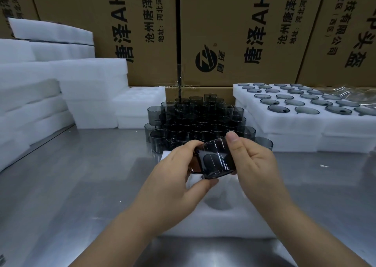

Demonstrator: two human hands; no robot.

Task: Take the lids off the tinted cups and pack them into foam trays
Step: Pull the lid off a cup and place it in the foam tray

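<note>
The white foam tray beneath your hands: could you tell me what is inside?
One round pocket looks empty; the left hand, right hand and dark tinted plastic cup hide the rest.

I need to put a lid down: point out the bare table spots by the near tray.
Bare steel table lies left of the near foam tray, up to the foam stacks. Another patch lies right of that tray, before the lid-filled trays. Behind the held cup, the piled cups crowd the middle.

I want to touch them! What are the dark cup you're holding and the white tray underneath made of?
The dark cup looks like glossy, smoky see-through plastic, maybe glass: bright streaks shine on it. The white tray looks like soft matte foam: dull and fuzzy-edged.
</note>
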